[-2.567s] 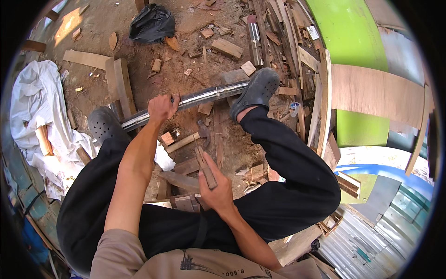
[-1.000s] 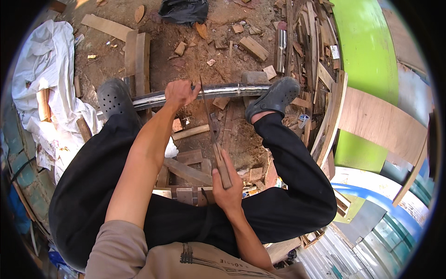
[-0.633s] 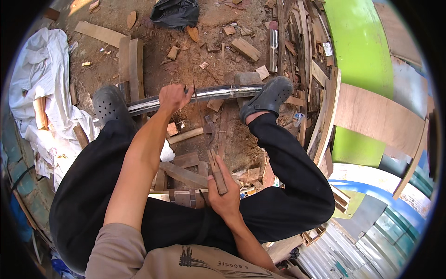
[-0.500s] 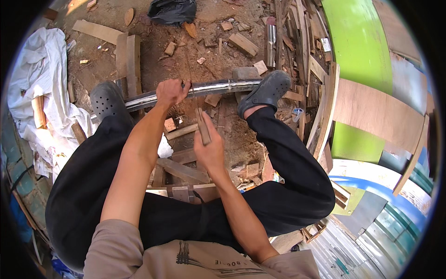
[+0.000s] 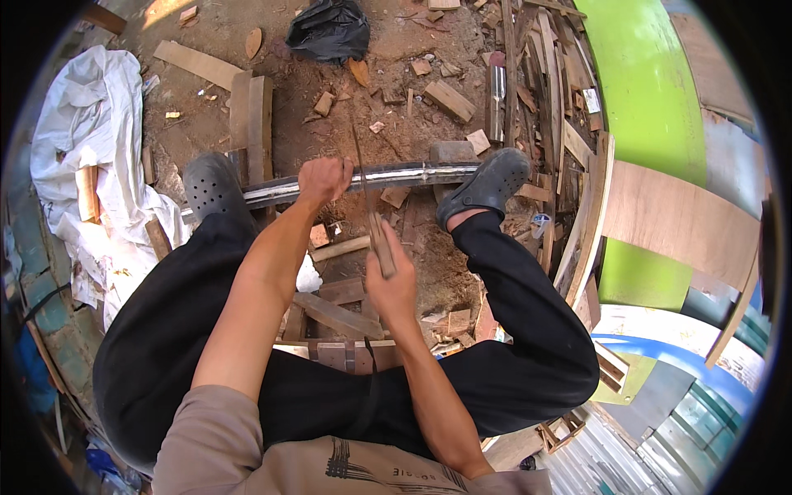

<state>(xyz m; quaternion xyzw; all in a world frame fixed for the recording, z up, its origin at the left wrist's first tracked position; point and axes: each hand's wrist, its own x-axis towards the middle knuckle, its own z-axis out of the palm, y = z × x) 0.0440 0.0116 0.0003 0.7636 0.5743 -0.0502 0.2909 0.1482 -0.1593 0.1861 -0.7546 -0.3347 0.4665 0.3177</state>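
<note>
A long dark bar with a silvery-white strip along it (image 5: 388, 176) lies crosswise on the ground, its ends by my two grey clogs. My left hand (image 5: 324, 180) is closed around the bar left of its middle. In my right hand (image 5: 391, 285) is the wooden handle of a handsaw (image 5: 381, 246), with the fingers wrapped round it. Its thin blade shows nearly edge-on and crosses the bar just right of my left hand. Teeth are too small to make out. A grey block (image 5: 453, 152) sits behind the bar near my right clog.
Wood offcuts (image 5: 450, 100) lie scattered over the dirt. A black plastic bag (image 5: 328, 31) is at the back and a white sheet (image 5: 87, 124) at left. Long boards (image 5: 590, 219) and a green panel (image 5: 652, 99) line the right. More scraps (image 5: 338, 316) lie between my legs.
The whole view has shifted, so the scene sits slightly lower and further right. More of the saw blade shows beyond the bar now. Both hands keep their grips.
</note>
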